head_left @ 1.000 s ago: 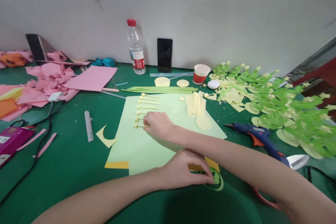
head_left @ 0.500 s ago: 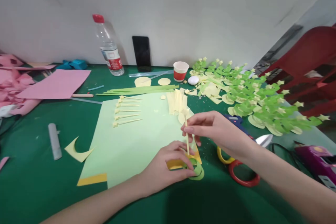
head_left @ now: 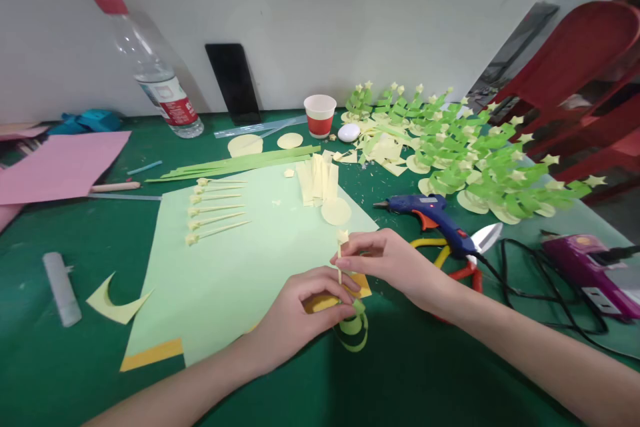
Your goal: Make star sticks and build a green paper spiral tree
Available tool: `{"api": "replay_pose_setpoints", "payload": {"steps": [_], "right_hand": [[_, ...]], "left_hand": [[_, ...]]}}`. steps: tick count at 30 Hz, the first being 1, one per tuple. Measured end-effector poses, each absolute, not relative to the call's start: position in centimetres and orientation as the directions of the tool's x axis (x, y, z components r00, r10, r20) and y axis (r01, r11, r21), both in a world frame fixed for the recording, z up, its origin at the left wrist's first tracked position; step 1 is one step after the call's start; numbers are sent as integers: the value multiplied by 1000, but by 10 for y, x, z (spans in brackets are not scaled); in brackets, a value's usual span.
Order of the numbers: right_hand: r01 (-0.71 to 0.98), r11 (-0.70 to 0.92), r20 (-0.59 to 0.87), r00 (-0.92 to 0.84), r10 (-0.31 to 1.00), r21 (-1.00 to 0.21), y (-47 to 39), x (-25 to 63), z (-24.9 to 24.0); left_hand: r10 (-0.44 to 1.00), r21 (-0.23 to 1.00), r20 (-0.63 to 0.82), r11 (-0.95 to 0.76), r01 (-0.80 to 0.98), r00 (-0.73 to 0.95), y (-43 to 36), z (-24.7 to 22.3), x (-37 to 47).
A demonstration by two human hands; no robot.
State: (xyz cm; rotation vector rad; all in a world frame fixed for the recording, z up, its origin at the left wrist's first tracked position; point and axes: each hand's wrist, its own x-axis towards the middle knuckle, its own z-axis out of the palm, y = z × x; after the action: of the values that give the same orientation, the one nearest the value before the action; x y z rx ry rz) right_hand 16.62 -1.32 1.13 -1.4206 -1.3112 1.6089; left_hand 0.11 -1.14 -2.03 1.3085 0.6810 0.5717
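Hands (head_left: 297, 310) on star-tipped stick (head_left: 340, 251), curled paper (head_left: 359, 309)

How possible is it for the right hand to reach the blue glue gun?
Probably yes: the glue gun lies uncovered near the right hand, though its fingers hold a star-tipped stick.

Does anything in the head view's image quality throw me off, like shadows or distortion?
Head view: the bottle leans and stretches near the left, likely lens distortion; its label print is too soft to read; a shadow darkens the green table below the green paper curl.
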Motion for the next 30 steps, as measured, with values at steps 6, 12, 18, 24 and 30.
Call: {"api": "replay_pose_setpoints", "payload": {"steps": [6, 12, 18, 24, 30], "right_hand": [[323, -218, -289, -190, 938, -921, -17, 168, 8], [916, -162, 102, 213, 972, -366, -34, 233, 12], [928, -304, -12, 308, 951, -217, -30, 278, -17], [892, -385, 1, 396, 918, -237, -26, 268, -6], [674, -394, -54, 466, 883, -624, -44, 237, 8]], "left_hand": [[725, 979, -147, 202, -4, 673, -12, -22, 1], [740, 976, -175, 216, 16, 650, -9, -24, -1], [742, 984, -126, 177, -12, 659, -9, -29, -3], [773, 976, -146, 215, -38, 618, -10, -29, -2], [789, 940, -218, 328, -93, 574, -8, -26, -1]]}}
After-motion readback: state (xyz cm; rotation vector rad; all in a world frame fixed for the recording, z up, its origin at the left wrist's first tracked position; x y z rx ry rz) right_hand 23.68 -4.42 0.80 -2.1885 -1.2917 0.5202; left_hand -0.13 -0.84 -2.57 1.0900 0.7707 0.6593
